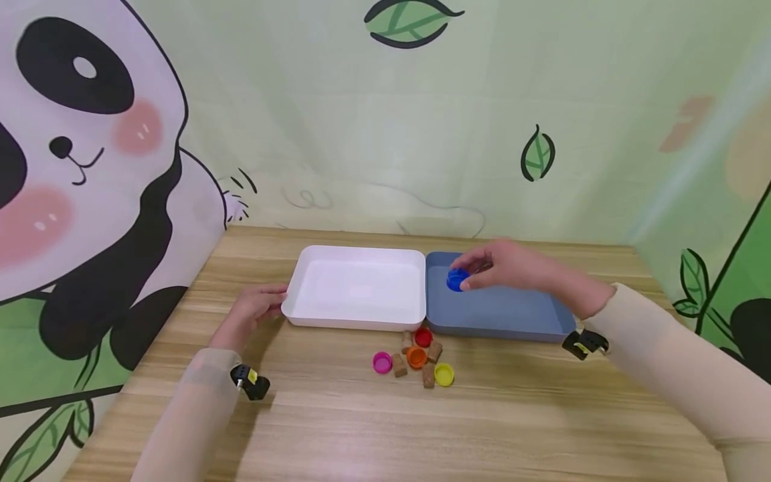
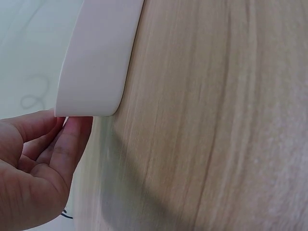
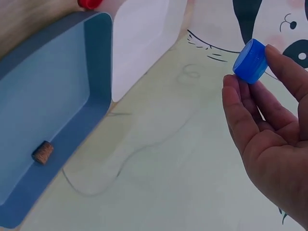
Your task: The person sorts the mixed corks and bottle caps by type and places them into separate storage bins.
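Between the thumb and fingertips of my right hand (image 1: 506, 264) is a blue bottle cap (image 3: 250, 61), held above the blue-grey tray (image 1: 512, 311). A brown cork piece (image 3: 42, 152) lies inside that tray in the right wrist view; the hand hides it from the head view. My left hand (image 1: 249, 311) touches the left end of the white tray (image 1: 355, 323) with its fingertips. In the left wrist view, the thumb and fingers (image 2: 72, 139) meet the tray's end at the rim and wall, with no curled grip plainly shown.
In front of the trays lie a red cap (image 1: 423, 337), an orange cap (image 1: 416, 357), a pink cap (image 1: 382, 363), a yellow cap (image 1: 444, 375) and several cork pieces (image 1: 428, 376). The trays stand side by side on a wooden table (image 1: 337, 428), before a printed curtain (image 1: 337, 134).
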`<move>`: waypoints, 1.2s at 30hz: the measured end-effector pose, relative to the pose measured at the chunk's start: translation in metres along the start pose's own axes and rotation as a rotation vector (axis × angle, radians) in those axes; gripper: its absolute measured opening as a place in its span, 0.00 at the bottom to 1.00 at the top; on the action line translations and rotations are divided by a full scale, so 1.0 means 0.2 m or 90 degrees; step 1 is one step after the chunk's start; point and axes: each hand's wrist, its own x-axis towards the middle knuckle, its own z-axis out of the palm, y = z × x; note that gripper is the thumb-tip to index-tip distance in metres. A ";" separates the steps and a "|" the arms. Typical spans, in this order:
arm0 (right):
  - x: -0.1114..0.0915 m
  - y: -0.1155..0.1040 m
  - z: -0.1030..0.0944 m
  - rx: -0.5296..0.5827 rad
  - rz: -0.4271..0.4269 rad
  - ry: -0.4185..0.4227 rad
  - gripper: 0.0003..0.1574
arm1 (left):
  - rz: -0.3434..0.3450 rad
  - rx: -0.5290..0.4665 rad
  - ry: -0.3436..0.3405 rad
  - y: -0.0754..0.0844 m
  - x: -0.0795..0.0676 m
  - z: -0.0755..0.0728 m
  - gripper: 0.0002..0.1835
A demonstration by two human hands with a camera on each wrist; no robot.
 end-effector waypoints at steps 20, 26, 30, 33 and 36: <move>0.16 -0.11 -0.17 -0.020 0.010 0.037 0.27 | 0.001 0.014 -0.001 0.00 0.00 0.00 0.26; 0.23 -0.12 -0.16 -0.024 0.012 0.041 0.26 | 0.014 -0.004 -0.008 -0.01 0.00 0.00 0.25; 0.28 -0.13 -0.17 -0.013 0.023 0.042 0.25 | 0.014 -0.019 -0.011 -0.01 0.00 0.00 0.25; 0.31 -0.13 -0.18 -0.007 0.024 0.044 0.25 | 0.016 -0.028 -0.015 0.00 0.00 0.00 0.26; 0.34 -0.14 -0.18 -0.003 0.023 0.047 0.25 | 0.019 -0.036 -0.025 0.00 -0.01 -0.01 0.27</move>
